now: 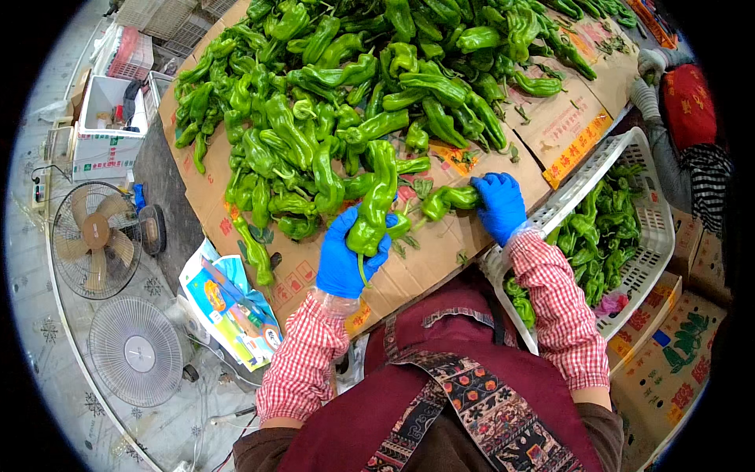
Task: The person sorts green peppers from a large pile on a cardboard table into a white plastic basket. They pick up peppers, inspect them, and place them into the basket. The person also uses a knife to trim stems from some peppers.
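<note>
A long green pepper (pixel 378 194) is gripped in my left hand (pixel 341 262), which wears a blue glove; the stem end points toward me. My right hand (pixel 501 206), gloved in blue too, has its fingers closed around one end of another green pepper (pixel 443 202) just above the cardboard. Both hands are at the near side of a large heap of green peppers (pixel 289 127) spread over flattened cardboard (pixel 427 268). A few loose leaves (pixel 421 187) lie between the hands.
To my right a white plastic basket (pixel 649 221) holds green peppers. Beyond it, a person's grey-gloved hands (pixel 647 74) are visible. Two fans (pixel 137 353) and a white foam box (pixel 112 106) stand on the left. Printed packaging (pixel 236 304) lies by the table's left corner.
</note>
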The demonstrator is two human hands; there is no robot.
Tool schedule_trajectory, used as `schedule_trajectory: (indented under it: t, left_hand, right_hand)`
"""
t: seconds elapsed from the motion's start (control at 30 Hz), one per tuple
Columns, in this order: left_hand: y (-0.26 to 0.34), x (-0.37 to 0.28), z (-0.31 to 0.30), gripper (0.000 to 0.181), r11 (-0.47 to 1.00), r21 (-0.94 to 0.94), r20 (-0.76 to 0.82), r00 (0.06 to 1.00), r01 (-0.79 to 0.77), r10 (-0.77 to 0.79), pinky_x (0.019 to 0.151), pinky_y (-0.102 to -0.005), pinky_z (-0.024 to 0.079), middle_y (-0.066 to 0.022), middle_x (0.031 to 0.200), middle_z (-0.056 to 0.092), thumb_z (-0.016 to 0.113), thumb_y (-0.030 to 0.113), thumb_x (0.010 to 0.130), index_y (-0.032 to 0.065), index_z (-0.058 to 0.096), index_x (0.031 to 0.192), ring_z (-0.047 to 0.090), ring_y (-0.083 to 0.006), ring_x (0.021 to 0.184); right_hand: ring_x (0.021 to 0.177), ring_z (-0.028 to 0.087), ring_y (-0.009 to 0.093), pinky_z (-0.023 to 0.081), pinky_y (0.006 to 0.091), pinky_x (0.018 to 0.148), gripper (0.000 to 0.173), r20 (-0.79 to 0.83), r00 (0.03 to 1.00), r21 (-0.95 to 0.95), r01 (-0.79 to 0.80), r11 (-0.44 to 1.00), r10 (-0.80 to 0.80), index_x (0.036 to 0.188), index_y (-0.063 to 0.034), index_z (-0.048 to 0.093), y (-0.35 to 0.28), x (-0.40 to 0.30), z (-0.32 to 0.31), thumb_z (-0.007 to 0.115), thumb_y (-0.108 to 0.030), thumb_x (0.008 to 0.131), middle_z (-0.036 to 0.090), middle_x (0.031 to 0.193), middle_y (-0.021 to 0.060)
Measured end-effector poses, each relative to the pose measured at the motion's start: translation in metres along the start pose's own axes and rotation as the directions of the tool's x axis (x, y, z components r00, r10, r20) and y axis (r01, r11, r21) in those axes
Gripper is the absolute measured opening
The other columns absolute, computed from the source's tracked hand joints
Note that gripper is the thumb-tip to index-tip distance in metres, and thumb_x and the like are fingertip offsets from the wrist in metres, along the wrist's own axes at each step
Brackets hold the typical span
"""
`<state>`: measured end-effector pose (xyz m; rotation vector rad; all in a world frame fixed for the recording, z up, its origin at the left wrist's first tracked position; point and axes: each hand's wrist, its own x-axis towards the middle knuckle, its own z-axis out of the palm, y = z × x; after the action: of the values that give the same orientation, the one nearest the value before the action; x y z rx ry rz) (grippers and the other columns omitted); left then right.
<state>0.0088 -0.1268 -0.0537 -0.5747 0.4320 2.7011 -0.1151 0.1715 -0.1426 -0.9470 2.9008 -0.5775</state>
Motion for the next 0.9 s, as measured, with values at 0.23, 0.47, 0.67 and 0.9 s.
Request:
schedule_trajectory:
  t: [0.23, 0.47, 0.67, 0.9]
  left_hand:
    - [-0.001, 0.002, 0.018, 0.065, 0.991, -0.135, 0.067, 0.998, 0.020, -0.011, 0.053, -0.0314, 0.052, -0.0164, 0.139, 0.052, 0.060, 0.033, 0.096, 0.0030, 0.035, 0.148, 0.064, -0.0209, 0.100]
    - [-0.005, 0.022, 0.011, 0.069, 0.924, -0.285, 0.431, 0.895, 0.256, -0.115, 0.047, -0.0304, 0.049, -0.0189, 0.133, 0.054, 0.058, 0.042, 0.094, 0.0006, 0.037, 0.145, 0.065, -0.0232, 0.080]
    - [-0.013, 0.007, 0.037, 0.071, 0.937, -0.280, 0.179, 0.970, 0.208, -0.162, 0.040, -0.0293, 0.041, -0.0156, 0.094, 0.060, 0.053, 0.050, 0.095, -0.0017, 0.039, 0.141, 0.052, -0.0212, 0.049]
    - [-0.031, -0.007, 0.030, 0.084, 0.973, -0.146, 0.208, 0.967, 0.178, -0.146, 0.041, -0.0284, 0.040, -0.0142, 0.083, 0.058, 0.054, 0.058, 0.093, -0.0073, 0.035, 0.142, 0.046, -0.0175, 0.045]
  right_hand:
    - [0.091, 0.062, 0.037, 0.051, 0.0444, 0.082, 0.036, 0.056, 0.926, 0.468, -0.356, 0.809, 0.374, 0.119, -0.0121, 0.061, -0.021, -0.024, -0.016, 0.063, -0.013, 0.083, 0.063, 0.097, 0.0171]
    - [0.061, 0.050, 0.015, 0.044, 0.0300, 0.061, 0.058, 0.666, 0.732, 0.543, -0.607, -0.581, -0.142, 0.129, 0.0076, 0.054, -0.063, -0.031, -0.050, 0.040, -0.038, 0.097, 0.054, 0.070, 0.0020]
    - [0.060, 0.048, 0.015, 0.043, 0.0295, 0.059, 0.065, 0.637, 0.700, 0.238, -0.578, -0.781, -0.323, 0.136, 0.0100, 0.047, -0.097, -0.028, -0.075, 0.038, -0.041, 0.098, 0.052, 0.070, 0.0013]
    - [0.051, 0.033, 0.010, 0.032, 0.0237, 0.048, 0.060, 0.499, 0.746, 0.032, -0.523, -0.851, -0.440, 0.136, 0.0074, 0.047, -0.108, -0.039, -0.085, 0.035, -0.041, 0.102, 0.038, 0.064, -0.0034]
